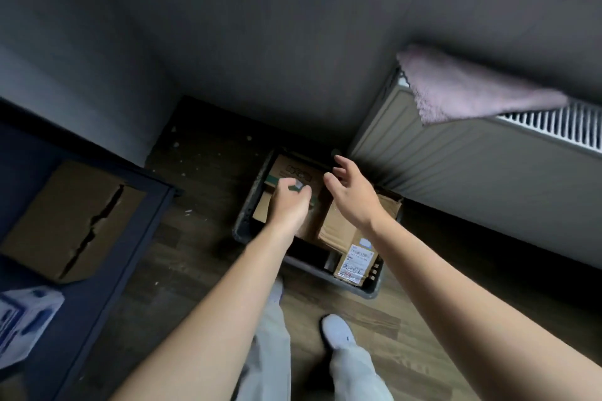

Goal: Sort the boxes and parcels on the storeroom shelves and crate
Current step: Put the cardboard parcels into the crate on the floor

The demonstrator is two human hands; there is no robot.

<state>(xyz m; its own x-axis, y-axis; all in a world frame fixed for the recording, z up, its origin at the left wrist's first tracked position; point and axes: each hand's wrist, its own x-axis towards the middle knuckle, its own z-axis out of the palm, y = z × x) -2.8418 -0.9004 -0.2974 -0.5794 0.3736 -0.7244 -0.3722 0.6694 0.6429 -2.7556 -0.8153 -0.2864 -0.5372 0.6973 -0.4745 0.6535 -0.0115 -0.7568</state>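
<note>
A dark grey crate (245, 231) stands on the wooden floor and holds several cardboard boxes. At its back lies a box with green tape (294, 169). On its right side lies a brown parcel (338, 231) with a white label (356, 260). My left hand (288, 205) is down over the taped box with its fingers curled, and a small pale patch shows between thumb and fingers. I cannot make out whether it grips anything. My right hand (350, 194) hovers above the brown parcel, fingers spread and holding nothing.
A dark blue shelf unit (143, 205) at the left carries a large cardboard box (71, 221) and a white and blue parcel (22, 319). A radiator (472, 166) with a pink towel (462, 88) runs along the right wall. My feet (337, 332) stand just before the crate.
</note>
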